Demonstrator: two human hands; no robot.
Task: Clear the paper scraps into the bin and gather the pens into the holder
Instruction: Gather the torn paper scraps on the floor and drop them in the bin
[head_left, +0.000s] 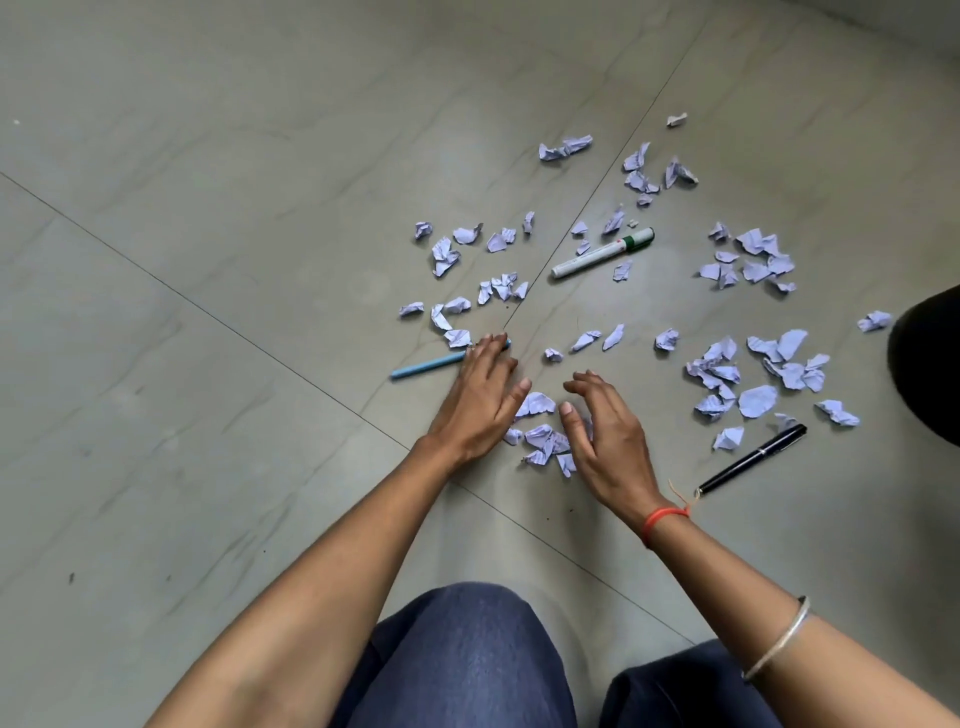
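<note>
Left hand (480, 397): yours, at frame centre, palm down and fingers spread flat, gripping nothing; its fingertips lie over one end of the blue pen.
Right hand (605, 441): just right of the left, fingers curled and apart like a claw over the small heap, not closed on anything.
Small heap (540, 439): a few crumpled scraps between your two hands, touching the right hand's thumb side.
Scraps (758, 374): lilac paper bits strewn across the floor from centre to the right edge, with clusters upper right, mid right and above your left hand.
Blue pen (423, 365): left of centre, lying flat, its right end under your left fingers.
Marker (602, 253): white with a green cap, above centre, lying slantwise among scraps.
Black pen (753, 460): right of your right wrist, lying slantwise, near but apart from the hand.
Floor (208, 260): grey tiles with thin joints.
Knees (467, 660): in blue cloth at the bottom edge.
Wrist: a red thread (665, 519) and a silver bangle (779, 642) on your right arm.
Dark shape (930, 364): at the right edge; you cannot tell what it is.
</note>
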